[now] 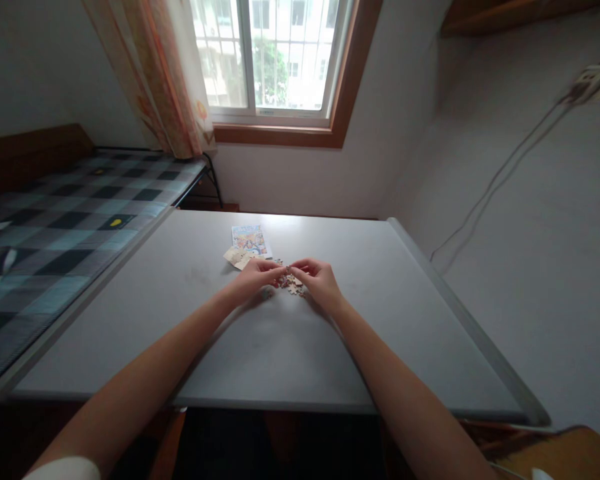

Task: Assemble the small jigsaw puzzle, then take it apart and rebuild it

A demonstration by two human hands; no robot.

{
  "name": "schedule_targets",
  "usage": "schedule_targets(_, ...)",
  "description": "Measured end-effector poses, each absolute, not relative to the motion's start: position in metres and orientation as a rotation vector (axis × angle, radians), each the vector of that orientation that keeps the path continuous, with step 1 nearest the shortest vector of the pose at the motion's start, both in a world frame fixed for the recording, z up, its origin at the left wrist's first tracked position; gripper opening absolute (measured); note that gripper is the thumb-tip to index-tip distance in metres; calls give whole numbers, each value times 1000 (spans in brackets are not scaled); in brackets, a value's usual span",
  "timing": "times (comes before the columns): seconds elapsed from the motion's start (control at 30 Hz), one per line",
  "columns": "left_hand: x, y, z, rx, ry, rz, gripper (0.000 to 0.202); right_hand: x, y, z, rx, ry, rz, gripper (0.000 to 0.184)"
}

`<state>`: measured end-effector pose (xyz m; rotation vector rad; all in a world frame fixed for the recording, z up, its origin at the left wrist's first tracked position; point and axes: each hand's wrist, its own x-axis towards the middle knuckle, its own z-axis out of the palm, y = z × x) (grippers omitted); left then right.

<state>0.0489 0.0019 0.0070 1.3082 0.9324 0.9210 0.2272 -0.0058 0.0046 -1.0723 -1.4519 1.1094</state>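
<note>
Just above a small pile of loose jigsaw puzzle pieces (293, 289), my two hands meet at their fingertips. My left hand (256, 277) is closed in a pinch, and my right hand (321, 279) pinches from the other side. Between the fingertips there is a small jigsaw piece (288, 269); whether it is one piece or two joined ones is too small to tell. Beyond my left hand lies a tan, flat section of puzzle (237, 257), partly hidden by that hand. It touches a colourful picture card (251, 239) behind it.
The work surface is a white table (145, 320) with raised grey edges. A bed with a checked cover (145, 180) stands along the left. Ahead are a window (280, 60) and an orange curtain (165, 80). A cable (495, 177) runs down the right wall.
</note>
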Motion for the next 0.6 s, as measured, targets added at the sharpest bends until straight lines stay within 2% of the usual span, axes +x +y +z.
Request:
schedule_targets(0.1,49,3,8,1275,949,995,22,230,-3,5,-1153,-1340,1117,30)
schedule_targets(0.23,50,2,10,1136,877,1048,37,231,-3,4,-1225,-1383,1092,35)
schedule_targets(0.43,51,1,10,1131,875,1026,32,226,-7,3,-1084,-1509,1163,31)
schedule_targets(0.6,50,1,10,1112,896,1006,34,227,-8,3,-1103,-1566,961,23)
